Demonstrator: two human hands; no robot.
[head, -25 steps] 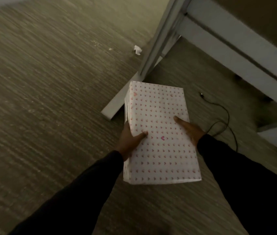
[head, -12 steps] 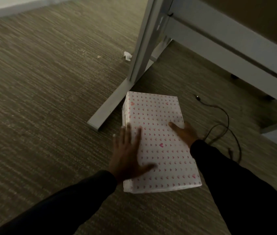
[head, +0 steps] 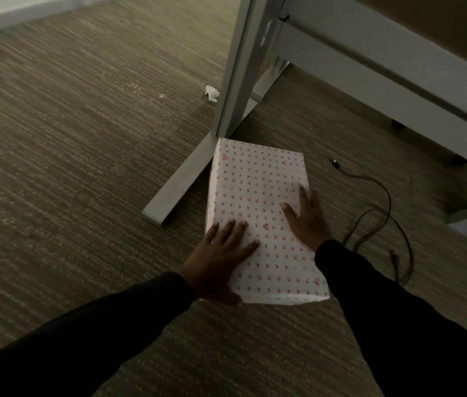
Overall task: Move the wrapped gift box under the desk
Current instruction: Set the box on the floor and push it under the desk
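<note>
The gift box [head: 258,181], wrapped in white paper with small pink hearts, lies flat on the carpet beside the desk's grey foot bar [head: 180,184]. Its far end points towards the space beneath the desk. My left hand [head: 218,262] rests flat on the box's near left corner, fingers spread. My right hand [head: 308,219] lies flat on the top near the right edge, fingers apart. Neither hand wraps around the box. Both arms are in dark sleeves.
The upright desk leg [head: 240,67] stands just beyond the box's far left corner. A grey crossbar [head: 369,67] runs back right. A black cable [head: 384,213] loops on the carpet right of the box. A crumpled white scrap [head: 212,94] lies left of the leg.
A second ago both hands gripped the box by its sides. Now it lies on the carpet next to the foot bar and both hands lie flat on its top.
</note>
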